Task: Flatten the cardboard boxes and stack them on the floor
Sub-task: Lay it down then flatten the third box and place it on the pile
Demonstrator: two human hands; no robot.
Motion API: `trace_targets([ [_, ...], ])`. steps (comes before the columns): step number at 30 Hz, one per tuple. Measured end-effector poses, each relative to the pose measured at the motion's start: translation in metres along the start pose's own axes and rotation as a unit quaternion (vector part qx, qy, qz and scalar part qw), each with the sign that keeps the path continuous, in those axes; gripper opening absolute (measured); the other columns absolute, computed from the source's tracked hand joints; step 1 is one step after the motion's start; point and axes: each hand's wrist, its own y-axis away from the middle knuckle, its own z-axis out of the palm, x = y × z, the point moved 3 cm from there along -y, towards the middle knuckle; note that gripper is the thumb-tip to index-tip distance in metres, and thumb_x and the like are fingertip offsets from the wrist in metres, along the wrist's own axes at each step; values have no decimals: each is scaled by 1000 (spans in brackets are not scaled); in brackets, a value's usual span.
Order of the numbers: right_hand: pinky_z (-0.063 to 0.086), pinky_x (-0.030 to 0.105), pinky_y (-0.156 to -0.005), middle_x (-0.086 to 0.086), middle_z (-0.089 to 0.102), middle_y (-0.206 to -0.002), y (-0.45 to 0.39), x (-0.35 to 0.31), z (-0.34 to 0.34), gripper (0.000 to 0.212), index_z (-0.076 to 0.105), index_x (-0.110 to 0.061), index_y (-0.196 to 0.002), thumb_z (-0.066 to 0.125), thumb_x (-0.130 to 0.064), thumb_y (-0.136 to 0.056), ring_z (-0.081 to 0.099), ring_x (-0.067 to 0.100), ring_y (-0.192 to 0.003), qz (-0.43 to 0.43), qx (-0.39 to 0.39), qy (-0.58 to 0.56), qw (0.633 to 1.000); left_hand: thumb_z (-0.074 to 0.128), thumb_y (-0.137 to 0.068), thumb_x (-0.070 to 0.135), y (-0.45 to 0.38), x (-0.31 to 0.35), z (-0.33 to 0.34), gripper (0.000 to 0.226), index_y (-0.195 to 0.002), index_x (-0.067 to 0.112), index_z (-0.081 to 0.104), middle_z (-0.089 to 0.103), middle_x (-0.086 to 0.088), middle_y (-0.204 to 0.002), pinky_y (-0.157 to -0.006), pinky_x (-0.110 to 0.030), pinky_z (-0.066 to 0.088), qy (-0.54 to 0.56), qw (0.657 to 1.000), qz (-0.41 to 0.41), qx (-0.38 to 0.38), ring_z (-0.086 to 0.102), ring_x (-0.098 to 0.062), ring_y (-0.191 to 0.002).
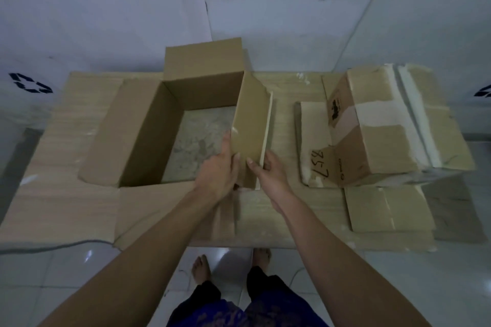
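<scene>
Two hands meet at the near right corner of an open box (148, 125) that stands on a pale table (61, 194). The left hand (219, 174) has its fingers curled round the near edge of the box's right wall (251, 125), thumb on the inner face; the right hand (269, 172) pinches the same edge from the outer side, thumb on the brown face and fingers behind, against the pale flap edge. That wall stands upright, with the rest of the box spread wide: a flap (203, 57) rises at the far side, a left flap lies outward on the table, and the bottom is open to the tabletop (its mottled surface shows through). To the right, well apart from the hands, a taped box (380, 127) sits closed, with "857" handwritten on a flap at its near left. Flat cardboard pieces (388, 207) lie just in front of it. Below the table edge, bare feet (202, 269) stand on a glossy tiled floor (79, 273).
</scene>
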Motion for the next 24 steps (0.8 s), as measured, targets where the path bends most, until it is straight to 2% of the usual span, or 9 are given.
trace_targets([
  [2,53,20,-89,-10,68,-124,5,-15,9,42,54,-30,-137,65,-25,-96,65,5,-111,-43,-20,1,999,36,-104,37,-1,1,-26,61,-155,18,10,69,-14,-102,-68,-32,46,8,999,7,46,62,-27,-73],
  [4,52,30,-100,-12,62,-135,8,-38,21,57,42,-33,-149,64,-31,-97,61,5,-120,-78,-36,5,996,41,-102,37,-3,0,-56,57,-152,18,22,68,-16,-112,-72,-33,45,45,994,8,99,66,-35,-89],
  [6,47,34,-107,-12,51,-147,10,-69,32,69,28,-35,-156,64,-35,-96,54,3,-127,-102,-32,14,994,45,-101,38,-4,-1,-86,55,-150,19,28,66,-15,-123,-80,-33,46,94,986,-2,136,64,-37,-105],
  [8,47,34,-108,-14,48,-149,13,-106,43,73,22,-40,-156,63,-42,-95,52,2,-128,-132,-35,53,989,46,-100,39,-6,-2,-115,52,-148,20,34,64,-8,-129,-85,-28,44,136,977,-7,164,61,-30,-114],
  [10,46,36,-108,-16,50,-147,18,-141,54,76,20,-47,-154,62,-50,-91,53,3,-127,-165,-40,99,980,48,-100,38,-10,-3,-143,47,-144,20,42,63,1,-129,-88,-23,43,187,963,12,195,60,-18,-115],
  [13,44,38,-110,-17,43,-152,34,-185,71,76,16,-50,-153,60,-53,-91,48,7,-133,-228,-37,157,960,49,-99,40,-14,-7,-180,42,-137,21,52,62,9,-126,-95,-26,47,248,940,45,231,59,-9,-113],
  [16,42,38,-112,-16,38,-156,51,-217,82,71,16,-52,-153,55,-57,-93,44,10,-138,-303,-7,196,933,48,-98,45,-14,-9,-204,43,-135,24,54,64,7,-126,-99,-39,51,326,913,45,242,61,-9,-114],
  [20,33,49,-116,-6,29,-162,66,-240,102,71,12,-52,-153,43,-69,-91,31,17,-147,-373,25,258,891,49,-100,38,0,-11,-227,41,-134,17,55,66,2,-122,-94,-35,54,431,867,43,248,64,-10,-109],
  [24,23,49,-121,-4,24,-164,65,-223,117,70,11,-48,-155,40,-67,-95,19,17,-151,-363,25,309,879,48,-102,34,12,-30,-209,26,-124,25,57,67,5,-114,-91,-32,55,474,857,14,201,65,-11,-106],
])
